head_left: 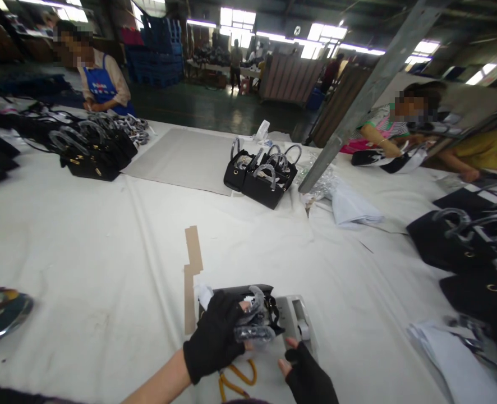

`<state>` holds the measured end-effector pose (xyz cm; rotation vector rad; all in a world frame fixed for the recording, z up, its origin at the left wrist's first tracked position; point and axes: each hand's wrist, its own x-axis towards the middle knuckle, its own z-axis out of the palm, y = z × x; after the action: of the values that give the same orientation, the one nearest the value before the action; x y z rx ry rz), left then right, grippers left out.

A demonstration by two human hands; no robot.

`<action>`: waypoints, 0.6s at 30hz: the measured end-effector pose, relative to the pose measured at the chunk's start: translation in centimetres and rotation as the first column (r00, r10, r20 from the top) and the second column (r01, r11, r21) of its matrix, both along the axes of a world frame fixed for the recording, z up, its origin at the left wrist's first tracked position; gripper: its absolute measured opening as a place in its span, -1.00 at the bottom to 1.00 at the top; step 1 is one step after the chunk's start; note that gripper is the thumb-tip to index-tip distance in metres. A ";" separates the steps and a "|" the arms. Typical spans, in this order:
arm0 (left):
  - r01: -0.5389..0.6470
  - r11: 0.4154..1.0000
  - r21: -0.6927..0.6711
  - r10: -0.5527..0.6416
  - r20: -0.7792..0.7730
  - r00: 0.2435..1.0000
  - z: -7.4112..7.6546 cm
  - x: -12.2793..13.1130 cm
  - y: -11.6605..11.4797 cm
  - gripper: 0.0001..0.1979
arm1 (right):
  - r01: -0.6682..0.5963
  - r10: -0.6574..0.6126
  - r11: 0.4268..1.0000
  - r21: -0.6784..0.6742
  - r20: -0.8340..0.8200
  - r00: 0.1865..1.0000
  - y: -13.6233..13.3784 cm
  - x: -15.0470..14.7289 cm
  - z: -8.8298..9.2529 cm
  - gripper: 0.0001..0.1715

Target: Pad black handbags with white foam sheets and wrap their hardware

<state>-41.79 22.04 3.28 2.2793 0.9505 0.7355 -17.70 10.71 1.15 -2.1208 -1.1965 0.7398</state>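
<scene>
A black handbag (pixel 240 290) lies on the table in front of me, its handles (pixel 254 334) wrapped in clear plastic. My left hand (pixel 219 331), in a black fingerless glove, grips the bag by the plastic-wrapped handle area; some of its fingers are hidden behind the wrapping. To the right, my right hand (pixel 309 370), gloved alike, has its thumb and forefinger apart with nothing visible between them. It is close to a light grey tape dispenser (pixel 297 308), which stands beside the bag. Below the bag, scissors with orange-yellow handles (pixel 242 376) lie partly covered by my left hand.
Brown cardboard strips (pixel 193 252) lie left of the bag. Further off stand black handbags (pixel 263 182), with more bags (pixel 92 157) at left and others (pixel 454 241) at right. A slanted metal post (pixel 358 106) rises at the table. Several people work around it. An iron-like tool (pixel 4 311) sits far left.
</scene>
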 end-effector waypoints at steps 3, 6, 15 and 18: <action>0.032 0.996 -0.080 -0.025 0.094 0.995 1.4 -0.6 1.3 -0.28 | -0.170 0.168 0.985 0.008 0.110 0.980 1.8 0.6 1.8 -0.28; 0.064 0.978 -0.196 -0.028 0.178 0.984 1.6 -1.3 2.5 -0.19 | -0.371 0.367 0.928 -0.016 0.189 0.911 4.2 0.9 3.7 -0.20; 0.155 0.949 -0.273 -0.052 0.352 0.935 2.0 -3.3 -1.3 -0.65 | -0.803 0.729 0.594 0.041 0.395 0.559 8.2 -1.0 5.9 -0.07; 0.015 0.934 -0.358 0.120 0.351 0.929 0.9 -4.0 -3.3 -0.73 | -0.842 0.727 0.539 -0.014 0.512 0.457 8.0 -1.2 5.8 -0.31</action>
<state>-45.76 18.72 4.17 1.7293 0.8834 0.8959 -18.94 18.75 6.98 -1.4516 -2.5068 0.3771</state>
